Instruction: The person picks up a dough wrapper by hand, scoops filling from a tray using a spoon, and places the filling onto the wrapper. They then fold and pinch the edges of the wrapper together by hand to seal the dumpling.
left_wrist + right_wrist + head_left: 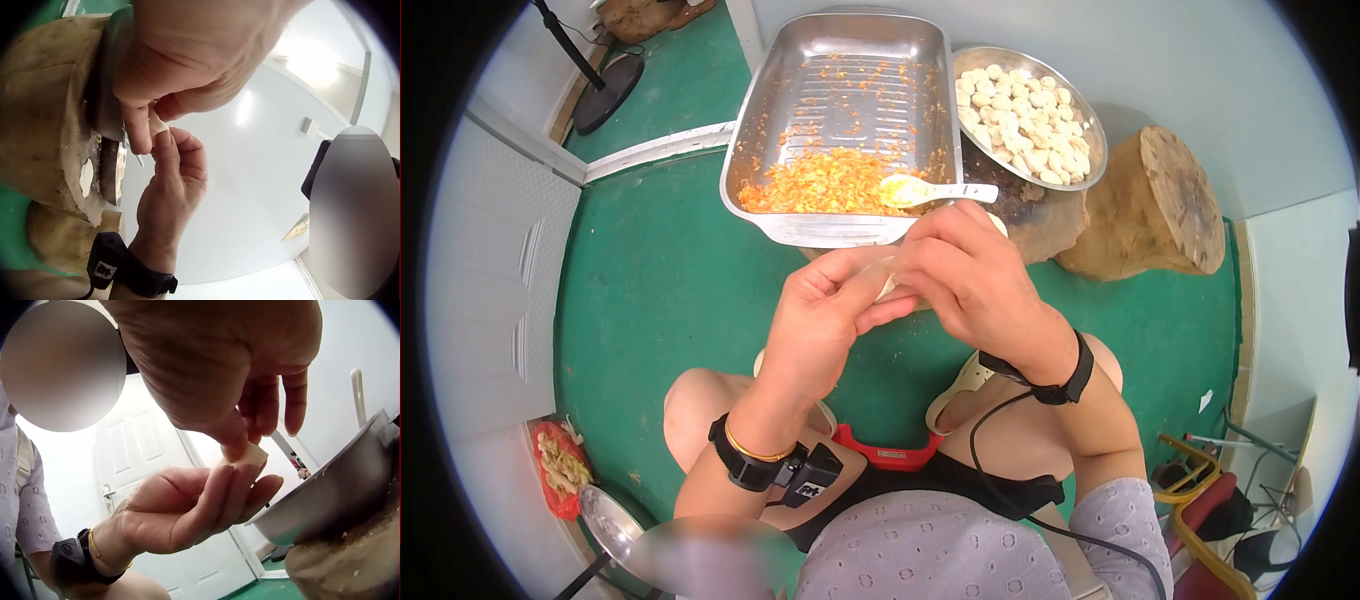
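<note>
Both hands meet in front of the steel pan (840, 232). A small pale piece of dough (158, 124) is pinched between the fingers of the left hand (825, 315) and the right hand (985, 285). In the right wrist view the dough (253, 455) rests on the left hand's fingers, with the right thumb and a fingertip pressing its edge. Orange chopped filling (825, 183) lies at the pan's near end, and a white spoon (945, 192) sits in it with its handle over the rim.
A round steel bowl (1097, 150) of small pale dough pieces stands right of the pan. Under them is a wooden stump, holding a flat dough piece (86, 178); another stump (1145, 215) is farther right. A red bag (560, 468) lies at lower left, chairs (1200, 510) at lower right.
</note>
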The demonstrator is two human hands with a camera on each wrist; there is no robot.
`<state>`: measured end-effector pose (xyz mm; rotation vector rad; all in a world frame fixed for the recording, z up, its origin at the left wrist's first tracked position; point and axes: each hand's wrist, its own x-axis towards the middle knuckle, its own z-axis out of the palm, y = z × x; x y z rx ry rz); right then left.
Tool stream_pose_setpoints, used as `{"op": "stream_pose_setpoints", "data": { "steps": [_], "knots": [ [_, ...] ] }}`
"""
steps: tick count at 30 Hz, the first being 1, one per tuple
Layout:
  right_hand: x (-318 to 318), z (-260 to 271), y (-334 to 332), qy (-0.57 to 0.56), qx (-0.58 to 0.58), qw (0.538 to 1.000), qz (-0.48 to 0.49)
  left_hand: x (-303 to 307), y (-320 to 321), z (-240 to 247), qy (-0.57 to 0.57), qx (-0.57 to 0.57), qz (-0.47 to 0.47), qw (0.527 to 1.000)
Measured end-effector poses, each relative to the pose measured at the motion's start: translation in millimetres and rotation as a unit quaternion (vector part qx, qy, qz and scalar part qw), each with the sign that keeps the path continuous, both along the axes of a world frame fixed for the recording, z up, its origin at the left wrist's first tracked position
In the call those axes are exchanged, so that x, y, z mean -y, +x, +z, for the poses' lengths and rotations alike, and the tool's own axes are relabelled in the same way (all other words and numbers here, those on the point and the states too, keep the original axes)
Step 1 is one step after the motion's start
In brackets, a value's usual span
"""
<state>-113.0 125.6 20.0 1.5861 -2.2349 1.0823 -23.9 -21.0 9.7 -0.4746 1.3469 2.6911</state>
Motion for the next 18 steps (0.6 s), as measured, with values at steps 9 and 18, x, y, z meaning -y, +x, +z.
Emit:
{"op": "stream_pose_setpoints", "data": {
  "steps": [9,18],
  "knots": [
    [0.8,-4.2,1.8,-0.017,0.122,0.992,-0.015,1.6,1.5,-6.1,-0.044,-0.03,0.013,0.998],
    [-2.2,2.2,5.6,-0.014,0.303,0.951,-0.058,0.1,0.5,-2.1,-0.044,-0.02,-0.001,0.999]
  ]
}}
